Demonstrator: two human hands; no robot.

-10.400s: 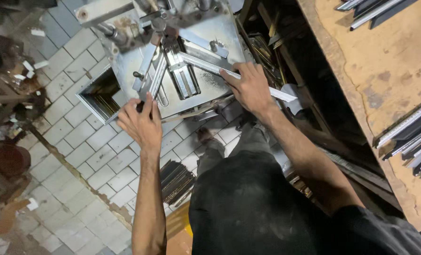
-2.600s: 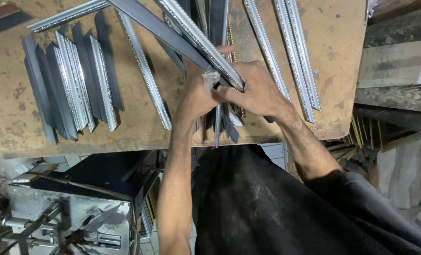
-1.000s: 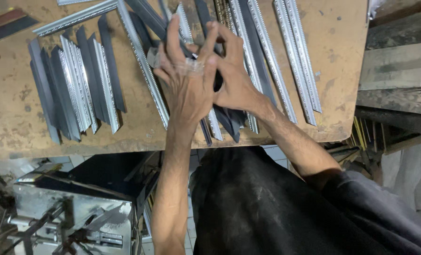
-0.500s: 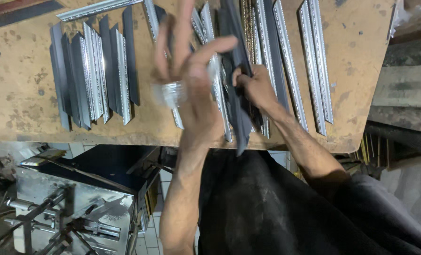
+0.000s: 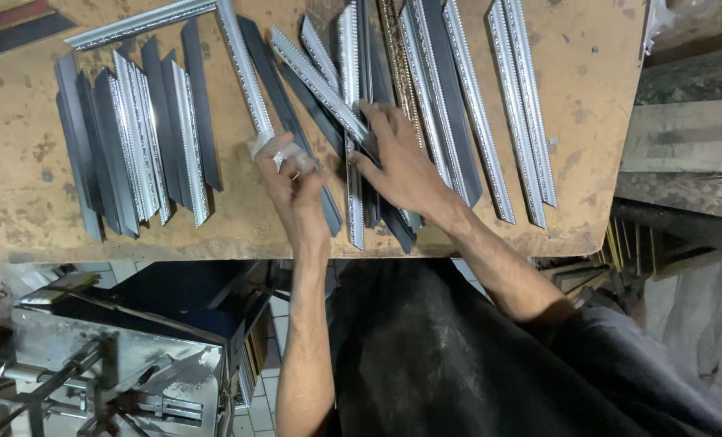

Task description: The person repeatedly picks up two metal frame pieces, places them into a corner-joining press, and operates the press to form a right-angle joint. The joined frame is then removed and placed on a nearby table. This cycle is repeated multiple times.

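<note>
Left hand (image 5: 290,174) pinching end of silver frame moulding strip (image 5: 243,73) on plywood bench (image 5: 595,121), right hand (image 5: 400,162) spread flat on middle pile; best kept flat, mitre ends aligned.

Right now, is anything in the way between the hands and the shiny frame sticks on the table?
Nothing visible is. The left hand already grips the end of a silver moulding strip, and the right hand lies flat on the middle pile of strips on the wooden table.
</note>
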